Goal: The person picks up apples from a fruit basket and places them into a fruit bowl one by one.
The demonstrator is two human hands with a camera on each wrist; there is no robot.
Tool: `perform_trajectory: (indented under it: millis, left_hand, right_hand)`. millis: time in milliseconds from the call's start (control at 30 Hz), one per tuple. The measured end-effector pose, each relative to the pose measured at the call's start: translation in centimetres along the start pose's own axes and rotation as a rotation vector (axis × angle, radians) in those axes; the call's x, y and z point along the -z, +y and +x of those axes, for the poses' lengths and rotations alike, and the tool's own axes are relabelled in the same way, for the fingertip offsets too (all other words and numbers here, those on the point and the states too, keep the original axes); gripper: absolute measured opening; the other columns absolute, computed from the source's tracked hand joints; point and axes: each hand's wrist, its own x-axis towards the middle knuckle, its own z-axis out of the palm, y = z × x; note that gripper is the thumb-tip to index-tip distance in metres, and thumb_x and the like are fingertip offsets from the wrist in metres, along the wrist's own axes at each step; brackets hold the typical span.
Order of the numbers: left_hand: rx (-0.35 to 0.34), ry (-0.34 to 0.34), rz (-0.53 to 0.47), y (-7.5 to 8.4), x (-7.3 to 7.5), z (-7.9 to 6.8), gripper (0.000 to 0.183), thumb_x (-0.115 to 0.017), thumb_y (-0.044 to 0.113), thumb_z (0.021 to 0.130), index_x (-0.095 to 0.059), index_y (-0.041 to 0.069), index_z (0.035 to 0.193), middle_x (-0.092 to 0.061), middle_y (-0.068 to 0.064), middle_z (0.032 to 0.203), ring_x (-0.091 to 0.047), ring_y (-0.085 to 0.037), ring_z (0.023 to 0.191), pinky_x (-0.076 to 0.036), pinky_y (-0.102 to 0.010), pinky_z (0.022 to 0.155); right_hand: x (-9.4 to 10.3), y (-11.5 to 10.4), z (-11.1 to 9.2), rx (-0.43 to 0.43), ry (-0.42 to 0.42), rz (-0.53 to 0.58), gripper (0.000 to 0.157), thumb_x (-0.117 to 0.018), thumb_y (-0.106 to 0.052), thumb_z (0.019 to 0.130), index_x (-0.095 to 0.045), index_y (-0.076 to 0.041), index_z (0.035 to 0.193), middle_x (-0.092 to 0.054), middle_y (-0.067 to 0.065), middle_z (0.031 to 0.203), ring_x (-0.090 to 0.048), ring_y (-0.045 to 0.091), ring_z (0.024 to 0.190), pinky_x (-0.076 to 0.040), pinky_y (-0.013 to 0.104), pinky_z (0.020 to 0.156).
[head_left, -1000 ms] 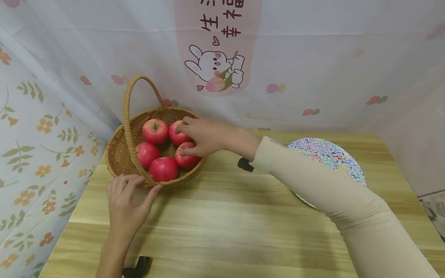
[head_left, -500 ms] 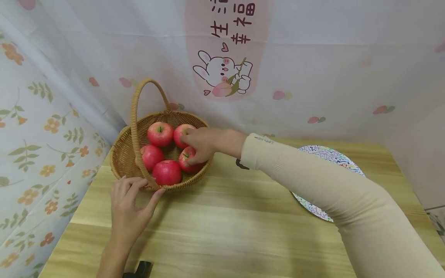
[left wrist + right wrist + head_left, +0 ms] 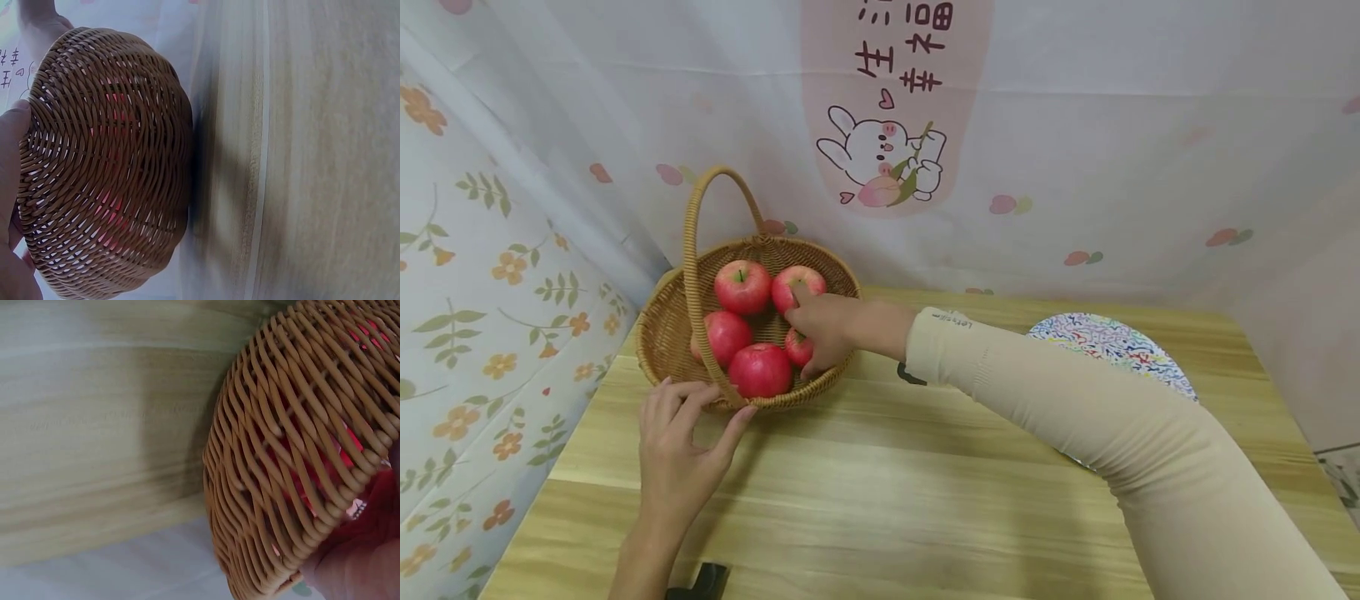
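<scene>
A wicker basket (image 3: 664,337) with a tall handle stands at the table's left back, holding several red apples. My left hand (image 3: 679,446) grips its front rim near the foot of the handle, thumb on the right; in the left wrist view the thumb lies at the rim of the woven basket (image 3: 112,156). My right hand (image 3: 831,327) reaches into the basket's right side, its fingers round the front right apple (image 3: 797,346), which it partly covers. The forefinger lies against the back right apple (image 3: 793,283). In the right wrist view the basket wall (image 3: 294,444) hides most of the hand.
A round plate (image 3: 1112,342) with a multicoloured pattern lies at the right, partly behind the right sleeve (image 3: 1052,383). A black object (image 3: 700,583) sits by the left wrist, and another dark piece (image 3: 912,375) shows under the right wrist. A printed curtain (image 3: 1075,150) hangs behind.
My right hand has drawn down and closer round the front right apple, covering more of it. The left hand keeps its hold on the rim. The head view has shifted slightly.
</scene>
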Motion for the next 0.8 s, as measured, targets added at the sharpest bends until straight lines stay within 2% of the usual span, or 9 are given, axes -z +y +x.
perform_trajectory:
  millis: [267,433,633,700,800]
  left_hand:
    - [0.002,-0.007,-0.007,0.0,0.2,-0.1,0.057,-0.072,0.056,0.098,-0.072,0.000,0.086,-0.064,-0.018,0.093,-0.056,-0.041,0.095,-0.033,-0.050,0.115]
    - [0.011,-0.016,-0.008,0.1,0.4,-0.1,0.056,-0.072,0.056,0.098,-0.072,0.001,0.086,-0.063,-0.018,0.094,-0.057,-0.041,0.097,-0.033,-0.055,0.116]
    - [0.020,-0.023,-0.008,0.1,0.4,0.0,0.056,-0.071,0.056,0.098,-0.072,0.001,0.086,-0.063,-0.018,0.095,-0.057,-0.040,0.098,-0.032,-0.057,0.118]
    - [0.022,-0.025,-0.011,0.1,0.4,0.0,0.056,-0.071,0.056,0.098,-0.072,0.002,0.086,-0.063,-0.017,0.095,-0.057,-0.039,0.097,-0.032,-0.057,0.119]
    - [0.026,-0.038,-0.016,0.2,0.4,0.0,0.055,-0.071,0.056,0.098,-0.072,0.003,0.086,-0.063,-0.015,0.094,-0.057,-0.036,0.096,-0.032,-0.058,0.119]
  right_hand:
    - [-0.8,0.5,0.1,-0.026,0.101,0.100,0.064,-0.094,-0.039,0.080,-0.065,-0.008,0.128,-0.045,0.013,0.141,-0.066,0.025,0.103,-0.054,0.037,0.095]
    - [-0.8,0.7,-0.2,-0.032,0.130,0.146,0.074,-0.096,-0.037,0.077,-0.063,-0.006,0.135,-0.051,0.017,0.138,-0.065,0.029,0.112,-0.052,0.040,0.103]
    - [-0.6,0.6,-0.6,-0.026,0.142,0.155,0.070,-0.096,-0.036,0.078,-0.064,-0.006,0.132,-0.064,0.012,0.125,-0.061,0.027,0.118,-0.052,0.040,0.102]
    - [-0.8,0.6,-0.7,-0.023,0.161,0.157,0.069,-0.095,-0.035,0.078,-0.065,-0.006,0.133,-0.067,0.009,0.120,-0.062,0.025,0.115,-0.052,0.038,0.100]
    - [-1.2,0.8,-1.0,-0.026,0.190,0.170,0.058,-0.093,-0.035,0.078,-0.069,-0.006,0.122,-0.068,0.004,0.102,-0.062,0.021,0.098,-0.053,0.031,0.086]
